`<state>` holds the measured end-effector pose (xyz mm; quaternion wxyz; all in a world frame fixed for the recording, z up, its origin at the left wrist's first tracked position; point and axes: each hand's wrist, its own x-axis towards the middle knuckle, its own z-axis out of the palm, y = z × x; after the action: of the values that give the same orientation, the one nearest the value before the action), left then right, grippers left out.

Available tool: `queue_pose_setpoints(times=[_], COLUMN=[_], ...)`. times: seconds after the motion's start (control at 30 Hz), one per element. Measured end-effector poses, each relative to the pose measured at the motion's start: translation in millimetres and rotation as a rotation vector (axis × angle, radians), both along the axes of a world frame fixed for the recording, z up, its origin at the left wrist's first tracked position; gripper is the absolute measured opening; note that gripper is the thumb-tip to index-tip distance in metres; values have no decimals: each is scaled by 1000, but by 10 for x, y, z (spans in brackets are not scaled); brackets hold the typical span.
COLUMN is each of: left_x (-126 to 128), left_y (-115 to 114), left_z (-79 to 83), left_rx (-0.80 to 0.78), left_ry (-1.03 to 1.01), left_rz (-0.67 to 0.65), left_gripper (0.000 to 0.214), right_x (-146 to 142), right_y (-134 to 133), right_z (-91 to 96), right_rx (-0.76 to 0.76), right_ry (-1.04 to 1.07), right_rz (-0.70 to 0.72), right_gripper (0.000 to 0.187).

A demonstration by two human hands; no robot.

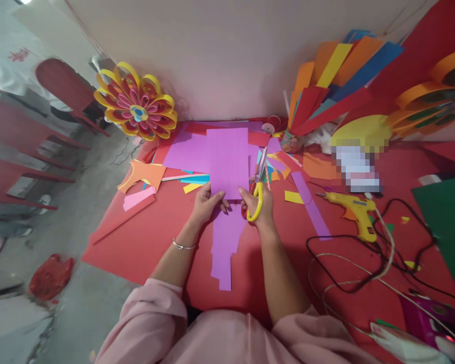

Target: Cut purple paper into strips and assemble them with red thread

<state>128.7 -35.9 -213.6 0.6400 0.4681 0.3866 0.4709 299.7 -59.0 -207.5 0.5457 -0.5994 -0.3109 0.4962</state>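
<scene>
A rectangular sheet of purple paper [229, 162] is held up over the red table between both hands. My left hand [206, 205] pinches its lower left corner, thumb on the front. At the lower right corner, the thumb of my right hand [263, 207] presses on the same sheet. Yellow-handled scissors [259, 202] hang on that right hand too, blades pointing away from me. Below the sheet lie cut purple strips [223, 253], partly overlapping. Behind it rests a larger purple sheet [185, 149].
A yellow glue gun [351, 210] with looping cables lies right. Coloured strips [326, 76] stand in a cup [289, 141] at the back. A paper flower [138, 112] leans at the back left. Orange scrap [146, 174] and a purple strip [311, 207] lie on the red table [129, 253].
</scene>
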Motion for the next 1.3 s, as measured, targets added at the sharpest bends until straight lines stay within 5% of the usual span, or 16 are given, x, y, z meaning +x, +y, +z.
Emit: queue_pose_setpoints(times=[1.3], left_x=[-58], left_y=[23], left_z=[11], left_rx=[-54], left_ry=[58], left_rz=[-141], left_gripper=[40], right_x=[-17], right_y=[48], right_z=[-29], right_rx=[-9], right_ry=[-23], right_rz=[72], right_gripper=[58])
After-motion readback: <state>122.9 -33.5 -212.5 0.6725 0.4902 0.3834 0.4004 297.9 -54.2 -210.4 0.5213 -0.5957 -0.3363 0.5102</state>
